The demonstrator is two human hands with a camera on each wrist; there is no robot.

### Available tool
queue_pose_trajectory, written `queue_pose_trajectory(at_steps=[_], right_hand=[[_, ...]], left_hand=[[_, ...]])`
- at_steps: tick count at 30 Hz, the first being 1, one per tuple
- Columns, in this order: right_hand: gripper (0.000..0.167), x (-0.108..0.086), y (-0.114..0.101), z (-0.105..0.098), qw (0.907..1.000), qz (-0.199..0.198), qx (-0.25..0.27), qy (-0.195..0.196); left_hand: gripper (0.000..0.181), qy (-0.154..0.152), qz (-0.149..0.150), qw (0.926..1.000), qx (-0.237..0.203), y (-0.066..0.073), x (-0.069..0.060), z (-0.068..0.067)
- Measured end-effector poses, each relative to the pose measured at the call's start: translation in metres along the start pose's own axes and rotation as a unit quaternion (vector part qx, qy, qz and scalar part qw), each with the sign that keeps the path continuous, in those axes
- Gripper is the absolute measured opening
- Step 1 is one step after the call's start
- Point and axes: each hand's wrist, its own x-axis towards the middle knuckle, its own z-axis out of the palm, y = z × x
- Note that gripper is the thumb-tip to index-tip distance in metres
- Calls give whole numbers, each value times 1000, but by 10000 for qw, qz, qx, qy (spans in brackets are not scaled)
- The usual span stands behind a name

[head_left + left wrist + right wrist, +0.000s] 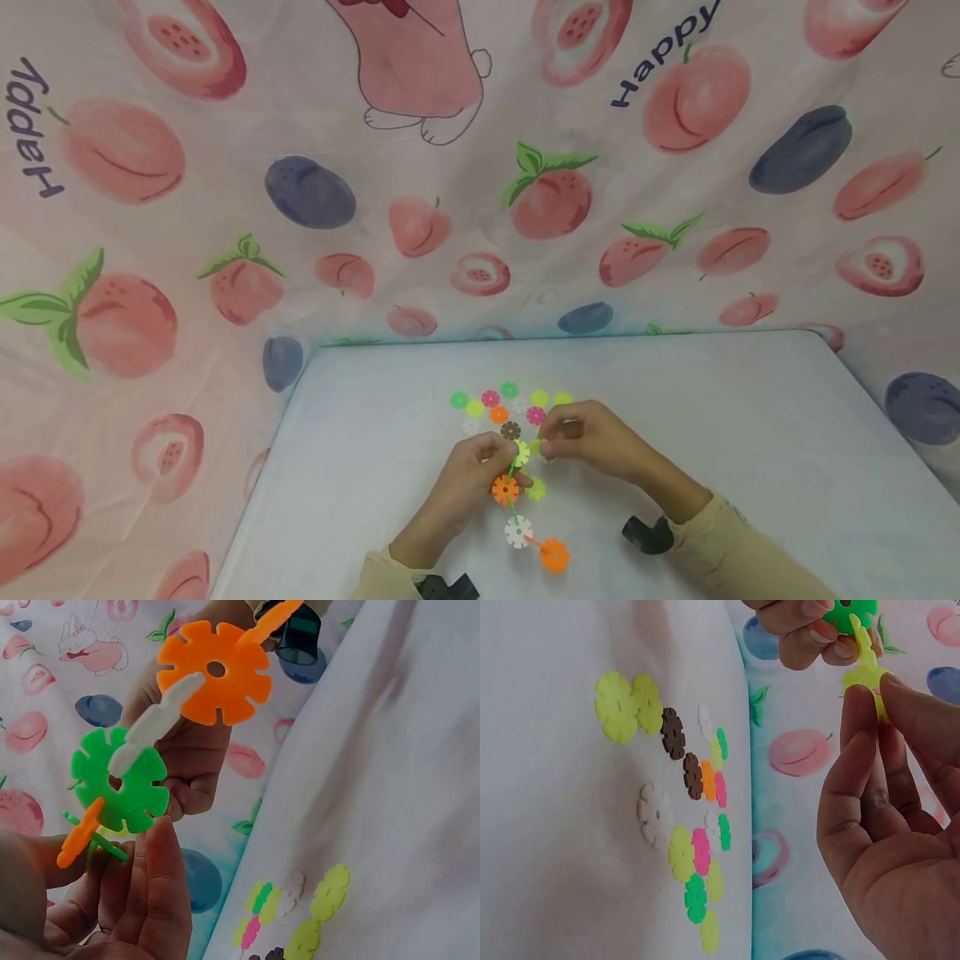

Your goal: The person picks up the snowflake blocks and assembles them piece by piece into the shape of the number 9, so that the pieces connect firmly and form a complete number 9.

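My left hand (468, 479) grips a chain of notched plastic discs. In the head view an orange disc (505, 490), a white disc (518, 532) and another orange disc (555, 556) hang from it towards me. The left wrist view shows a green disc (127, 784) linked by a white piece (154, 724) to an orange disc (216, 671), above the left fingers. My right hand (889, 802) pinches a yellow disc (864, 679) between thumb and index finger, against another yellow piece (861, 634) by the green disc (851, 611) at the left fingertips.
Loose discs lie on the white table (375, 400) beyond and under the hands: green (509, 389), pink (491, 398), orange (498, 414), brown (510, 431), yellow (475, 408) and white ones. A fruit-patterned cloth (480, 200) hangs behind the table.
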Motion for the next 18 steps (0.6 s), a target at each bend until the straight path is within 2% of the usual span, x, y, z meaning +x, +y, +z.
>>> queue_pose_trajectory(at_steps=[7, 14, 18], right_hand=[[8, -1, -3, 2, 9983, -473, -303, 126], [6, 0, 1, 5, 9946, -959, -319, 217], [7, -1, 0, 6, 9927, -1107, -407, 264]], left_hand=[[34, -52, 124, 9997, 208, 1, 0, 0], [31, 87, 195, 9991, 359, 1, 1, 0], [30, 147, 181, 9991, 355, 1, 1, 1]])
